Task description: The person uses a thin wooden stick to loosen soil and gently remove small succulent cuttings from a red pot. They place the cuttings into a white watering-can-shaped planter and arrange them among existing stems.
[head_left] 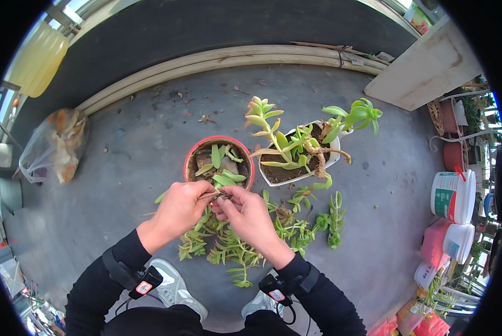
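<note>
"Two hands are in my remote view, meeting around the near rim of the red-rimmed pot [187, 159]. What do you read from the fingers?"

"The left hand [178, 207] has its fingers pinched on a small brown piece [223, 194], and the right hand [248, 215] has its fingers closed on it also. It looks to me like dry stem or root, but the fingertips cover a part, so I cannot tell exactly."

"And what is around the red-rimmed pot?"

"Inside it I see loose green leaves [215, 156]. Just to its right is the white pot [335, 147] with a branching succulent. On its near side, green cuttings [228, 246] lie on the grey floor [122, 224], partly under the hands."

"How would you do this step well, if I relay your advice?"

"I judge it as fine fingertip work. I would let the left fingers hold steady and the right ones make only small movements, rolling more than pulling, because such dry material could snap suddenly. I would also turn the wrists a little outward, so that I can see the contact better."

"Any other risk?"

"Yes, the cuttings. I cannot tell whether the right hand touches them, so I would keep both hands high; soft leaves may break easily."
</note>
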Tool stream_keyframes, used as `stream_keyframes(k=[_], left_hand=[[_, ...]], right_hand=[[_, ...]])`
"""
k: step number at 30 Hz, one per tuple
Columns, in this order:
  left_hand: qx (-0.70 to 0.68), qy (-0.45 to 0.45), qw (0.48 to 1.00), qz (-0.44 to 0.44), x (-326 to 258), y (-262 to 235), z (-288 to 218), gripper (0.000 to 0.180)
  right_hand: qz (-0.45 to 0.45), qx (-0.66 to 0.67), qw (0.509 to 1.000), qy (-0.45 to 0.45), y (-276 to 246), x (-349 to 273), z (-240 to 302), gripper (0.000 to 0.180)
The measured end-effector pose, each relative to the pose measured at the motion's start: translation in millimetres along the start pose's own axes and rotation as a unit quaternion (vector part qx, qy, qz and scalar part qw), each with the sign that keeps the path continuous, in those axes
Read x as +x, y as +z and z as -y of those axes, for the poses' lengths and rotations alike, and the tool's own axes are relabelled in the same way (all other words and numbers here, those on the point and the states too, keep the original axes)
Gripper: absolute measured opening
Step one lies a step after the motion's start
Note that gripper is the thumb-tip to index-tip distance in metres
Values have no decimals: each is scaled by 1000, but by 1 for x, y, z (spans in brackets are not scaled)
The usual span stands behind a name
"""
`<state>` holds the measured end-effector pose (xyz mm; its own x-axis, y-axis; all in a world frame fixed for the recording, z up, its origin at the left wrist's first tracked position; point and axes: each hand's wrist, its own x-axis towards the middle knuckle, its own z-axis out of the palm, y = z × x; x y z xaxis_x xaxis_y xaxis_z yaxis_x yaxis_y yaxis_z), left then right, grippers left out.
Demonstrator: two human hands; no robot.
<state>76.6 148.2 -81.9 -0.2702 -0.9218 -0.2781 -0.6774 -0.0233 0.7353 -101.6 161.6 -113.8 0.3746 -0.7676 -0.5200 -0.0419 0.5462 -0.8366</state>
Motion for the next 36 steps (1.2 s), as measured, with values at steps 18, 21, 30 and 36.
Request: stream_keyframes(k=[18,21,30,36], left_hand=[[112,-9,992,-57,21,-12,12,29],[137,10,990,-32,23,-27,9,16],[-11,166,980,-111,45,-54,-61,13],[17,282,958,-57,75,-40,-119,38]], right_hand=[[-64,-405,878,-247,-25,-3,12,44],[-111,-384,864,-306,-45,-18,14,8],[-55,-475,863,-165,-132,-102,75,17],[-252,-426,823,-278,-144,-96,118,21]])
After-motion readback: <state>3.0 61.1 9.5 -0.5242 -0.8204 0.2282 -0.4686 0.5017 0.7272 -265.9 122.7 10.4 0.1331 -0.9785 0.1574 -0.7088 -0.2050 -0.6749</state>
